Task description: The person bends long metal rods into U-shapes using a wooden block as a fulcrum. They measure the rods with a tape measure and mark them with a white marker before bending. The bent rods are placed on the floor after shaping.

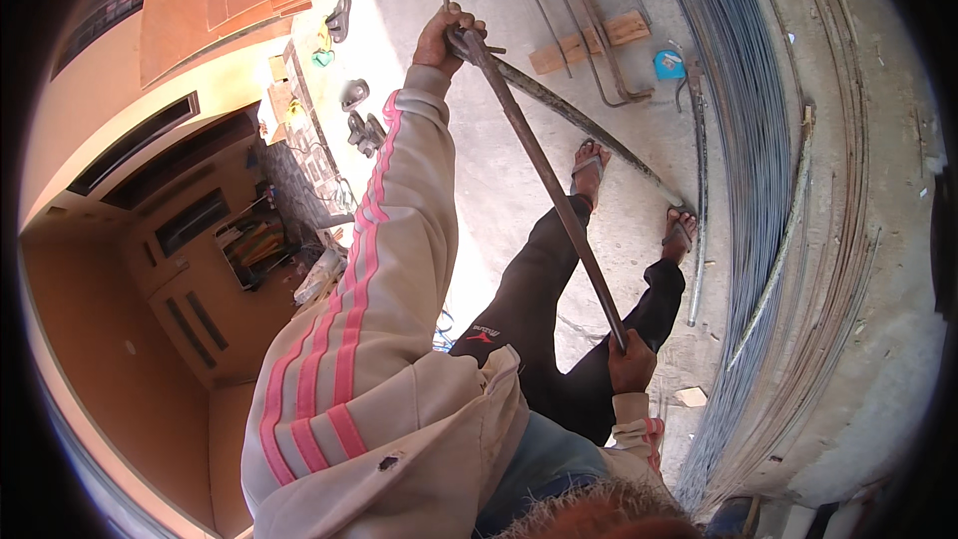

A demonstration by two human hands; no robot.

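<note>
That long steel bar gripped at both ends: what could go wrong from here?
1. The steel bar slants over feet in open sandals; if the right hand or left hand slips, it could drop onto bare toes.
2. Both hands are bare, so a sudden slip of the metal might pinch or scrape them.
3. Loose rods and the bundle of long rods lie close around the feet, a likely trip hazard when stepping.

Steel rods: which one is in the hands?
The long dark rod, slanting up off the ground. The left hand grips its top, the right hand its lower end. The other rods lie on the concrete.
</note>
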